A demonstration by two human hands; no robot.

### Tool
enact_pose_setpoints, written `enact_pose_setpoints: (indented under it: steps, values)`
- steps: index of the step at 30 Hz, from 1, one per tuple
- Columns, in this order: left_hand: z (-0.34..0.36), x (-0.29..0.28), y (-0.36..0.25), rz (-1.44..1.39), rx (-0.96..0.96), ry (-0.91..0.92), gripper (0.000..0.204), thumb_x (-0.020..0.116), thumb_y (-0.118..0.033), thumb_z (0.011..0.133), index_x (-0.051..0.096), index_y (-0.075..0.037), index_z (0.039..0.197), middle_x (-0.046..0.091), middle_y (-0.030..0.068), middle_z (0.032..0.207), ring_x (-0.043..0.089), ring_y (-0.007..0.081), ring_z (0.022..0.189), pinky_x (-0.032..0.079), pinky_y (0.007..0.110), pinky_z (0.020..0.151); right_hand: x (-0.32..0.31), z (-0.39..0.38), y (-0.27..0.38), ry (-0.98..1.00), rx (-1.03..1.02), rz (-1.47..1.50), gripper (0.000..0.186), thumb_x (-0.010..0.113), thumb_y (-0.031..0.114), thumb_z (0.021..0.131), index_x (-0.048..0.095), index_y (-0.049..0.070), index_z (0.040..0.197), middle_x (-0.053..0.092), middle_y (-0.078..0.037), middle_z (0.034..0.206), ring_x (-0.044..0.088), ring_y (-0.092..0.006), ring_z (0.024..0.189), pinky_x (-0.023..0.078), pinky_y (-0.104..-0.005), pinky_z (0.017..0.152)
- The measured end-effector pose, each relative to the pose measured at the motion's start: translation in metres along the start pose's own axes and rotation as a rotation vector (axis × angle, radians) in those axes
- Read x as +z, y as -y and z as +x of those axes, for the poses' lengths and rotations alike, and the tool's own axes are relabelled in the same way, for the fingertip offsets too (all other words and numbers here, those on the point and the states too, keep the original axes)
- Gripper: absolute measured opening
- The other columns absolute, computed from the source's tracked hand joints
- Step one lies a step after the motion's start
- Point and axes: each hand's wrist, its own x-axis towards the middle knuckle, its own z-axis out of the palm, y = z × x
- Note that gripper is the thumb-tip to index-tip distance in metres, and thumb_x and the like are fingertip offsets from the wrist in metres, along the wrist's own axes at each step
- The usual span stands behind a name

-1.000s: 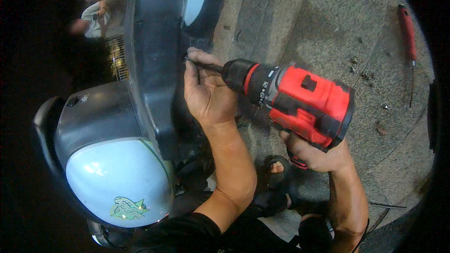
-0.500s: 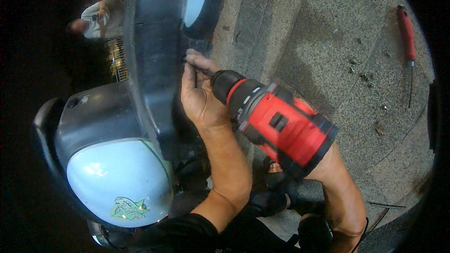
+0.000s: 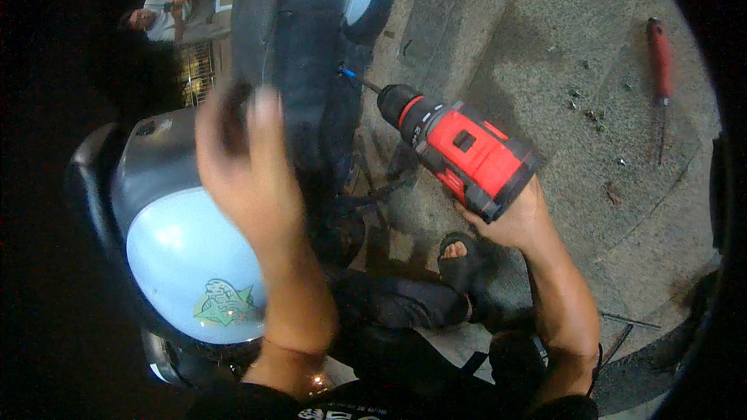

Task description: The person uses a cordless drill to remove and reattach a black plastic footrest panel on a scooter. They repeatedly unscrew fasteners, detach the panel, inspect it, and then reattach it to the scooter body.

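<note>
Reader: How many of each kind appear in the foreground?

Author: One left hand (image 3: 253, 175) and one right hand (image 3: 507, 219), two in all; one red drill (image 3: 471, 152), carrying one bit (image 3: 367, 84); one sandalled foot (image 3: 454, 261).

Reader: And elsewhere?

Author: One red-handled screwdriver (image 3: 661, 66); one star-shaped emblem (image 3: 224, 305); at least one background person (image 3: 162, 17); several small metal pieces (image 3: 597, 116), too small for an exact count.

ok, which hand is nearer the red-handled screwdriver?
Right. The right hand grips the drill, left of and below the screwdriver in the picture; the left hand, blurred, is farther left, by the light-blue shell.
</note>
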Motion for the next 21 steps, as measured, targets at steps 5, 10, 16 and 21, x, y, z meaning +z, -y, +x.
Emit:
enact_pose_setpoints:
  steps: [5, 10, 16, 21]
  values:
    - [0.107, 0.025, 0.050, 0.444, 0.023, 0.406, 0.131, 0.089, -0.058, 0.056, 0.026, 0.007, 0.151, 0.042, 0.0314, 0.147, 0.046, 0.0414, 0.135, 0.037, 0.044, 0.112, 0.007, 0.002, 0.001, -0.028, -0.071, -0.009, 0.045, 0.077, 0.014, 0.074, 0.066, 0.008, 0.117, 0.065, -0.015, 0.120, 0.059, -0.0358, 0.115, 0.044, -0.0430, 0.101]
    - [0.107, 0.032, 0.055, 0.472, -0.028, 0.499, 0.122, 0.088, -0.056, 0.061, 0.032, 0.005, 0.151, 0.053, 0.0305, 0.138, 0.060, 0.0341, 0.120, 0.045, 0.039, 0.104, 0.000, 0.010, 0.001, -0.174, -0.210, 0.008, 0.040, 0.072, 0.005, 0.076, 0.066, 0.005, 0.116, 0.070, -0.015, 0.105, 0.068, -0.0347, 0.095, 0.055, -0.0379, 0.085]
    - [0.106, 0.028, 0.061, 0.492, -0.044, 0.519, 0.117, 0.086, -0.055, 0.064, 0.033, 0.004, 0.150, 0.054, 0.0305, 0.137, 0.062, 0.0337, 0.117, 0.048, 0.038, 0.100, 0.010, 0.003, 0.001, -0.128, -0.150, 0.009, 0.049, 0.081, 0.014, 0.072, 0.064, 0.006, 0.118, 0.068, -0.014, 0.105, 0.069, -0.0375, 0.083, 0.056, -0.0409, 0.072]
    - [0.104, 0.030, 0.067, 0.433, 0.050, 0.481, 0.116, 0.086, -0.053, 0.065, 0.034, 0.006, 0.149, 0.052, 0.0310, 0.139, 0.057, 0.0361, 0.124, 0.045, 0.039, 0.105, 0.014, 0.004, 0.002, -0.180, -0.148, 0.077, 0.052, 0.086, 0.021, 0.069, 0.064, 0.003, 0.113, 0.066, -0.014, 0.107, 0.069, -0.0375, 0.084, 0.056, -0.0433, 0.073]
